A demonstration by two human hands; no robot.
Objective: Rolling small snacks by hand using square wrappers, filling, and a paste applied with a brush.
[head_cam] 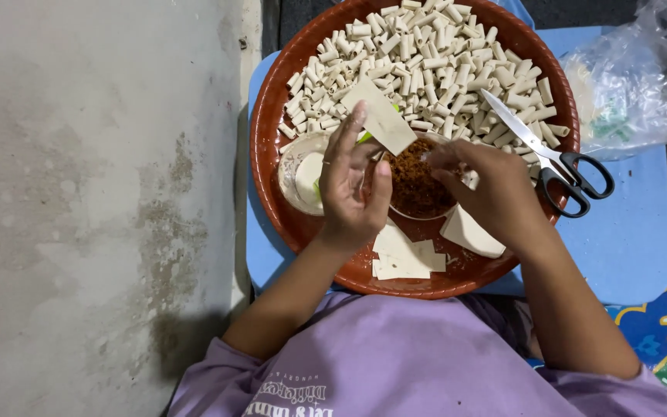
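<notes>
My left hand (353,185) holds a pale square wrapper sheet (382,116) between its fingers, above a big round red-brown tray (268,139). My right hand (488,185) is pinched with its fingertips at a clear bowl of brown crumbly filling (414,185) in the tray's middle. Several small rolled pale tubes (426,54) fill the tray's far half. Flat wrapper pieces (407,255) lie at the tray's near edge and under my right hand.
Black-handled scissors (557,154) rest on the tray's right rim. A small clear cup with white paste (303,174) sits left of the bowl. A crumpled clear plastic bag (634,77) lies right. The tray sits on a blue board (627,239); grey concrete floor (94,208) left.
</notes>
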